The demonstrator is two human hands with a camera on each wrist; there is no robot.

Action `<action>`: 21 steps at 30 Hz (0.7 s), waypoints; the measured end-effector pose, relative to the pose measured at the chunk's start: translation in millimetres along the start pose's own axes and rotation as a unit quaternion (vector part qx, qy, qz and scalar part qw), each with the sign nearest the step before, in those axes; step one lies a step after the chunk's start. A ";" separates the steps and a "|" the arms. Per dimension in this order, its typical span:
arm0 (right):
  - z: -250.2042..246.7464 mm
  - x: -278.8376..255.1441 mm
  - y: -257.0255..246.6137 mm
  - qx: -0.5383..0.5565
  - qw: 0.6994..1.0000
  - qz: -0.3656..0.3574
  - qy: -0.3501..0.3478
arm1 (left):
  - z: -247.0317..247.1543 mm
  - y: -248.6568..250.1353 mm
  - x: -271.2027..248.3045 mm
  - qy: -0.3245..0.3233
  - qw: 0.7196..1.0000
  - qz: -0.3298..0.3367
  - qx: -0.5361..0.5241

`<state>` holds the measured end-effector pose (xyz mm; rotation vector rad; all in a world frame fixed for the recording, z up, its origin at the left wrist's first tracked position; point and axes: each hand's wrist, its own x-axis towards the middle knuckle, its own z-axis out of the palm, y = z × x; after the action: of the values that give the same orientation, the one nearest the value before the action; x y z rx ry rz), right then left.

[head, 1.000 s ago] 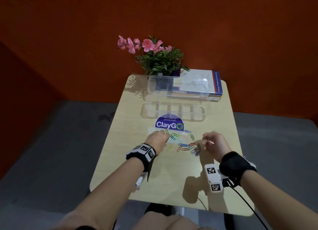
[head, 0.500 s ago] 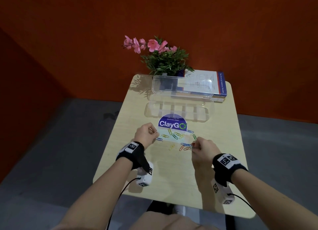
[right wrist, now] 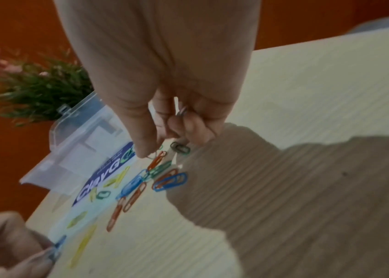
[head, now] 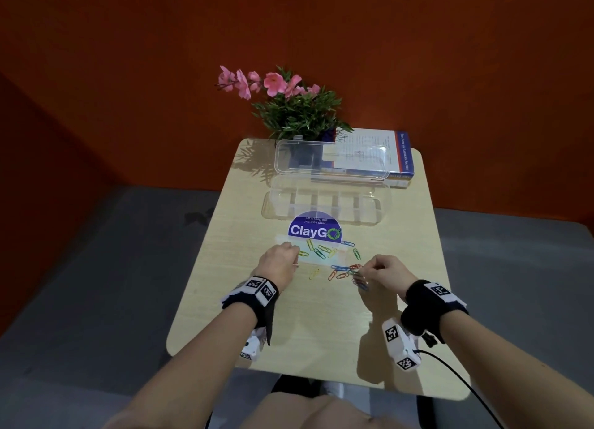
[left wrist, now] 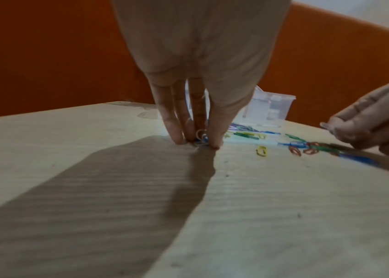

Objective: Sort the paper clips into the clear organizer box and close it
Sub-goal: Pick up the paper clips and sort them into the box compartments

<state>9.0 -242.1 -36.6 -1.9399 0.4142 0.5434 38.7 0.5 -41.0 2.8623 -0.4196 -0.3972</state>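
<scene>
Clips (head: 334, 261): small coated wire loops in blue, green, yellow and red-orange, scattered on the table (head: 321, 325) near the box (head: 324, 203). The box is clear, divided, its lid raised at the far side. Left hand (head: 279, 264) pinches a blue clip against the table. Right hand (head: 384, 272) has fingers curled, pinching a clip.

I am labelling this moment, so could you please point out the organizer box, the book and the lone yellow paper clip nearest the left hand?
organizer box (head: 324, 205): head view, on a divider in its open base.
book (head: 403, 154): head view, on its blue spine.
yellow paper clip (head: 314, 273): head view, on the middle of its wire loop.
</scene>
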 end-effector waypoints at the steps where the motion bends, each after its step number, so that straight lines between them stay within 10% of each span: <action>1: -0.8 -0.7 -0.9 0.023 1.000 0.007 -0.002 | -0.5 0.6 0.3 -0.003 1.000 0.008 0.010; 9: -0.6 -8.2 -7.0 0.144 0.988 0.056 -0.006 | -8.7 -3.5 -0.8 -0.011 0.999 0.036 -0.014; 16: 1.2 -9.4 -8.7 0.197 0.979 0.054 0.000 | -5.3 -20.0 0.3 0.070 0.945 -0.164 -0.276; 21: 5.4 -8.9 -10.0 0.219 0.974 0.060 -0.015 | -5.7 -6.5 -5.9 0.012 0.969 -0.118 -0.217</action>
<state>5.7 -232.7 -26.2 -1.4888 0.5822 0.5090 36.6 9.4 -35.9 2.4862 0.0203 -0.4335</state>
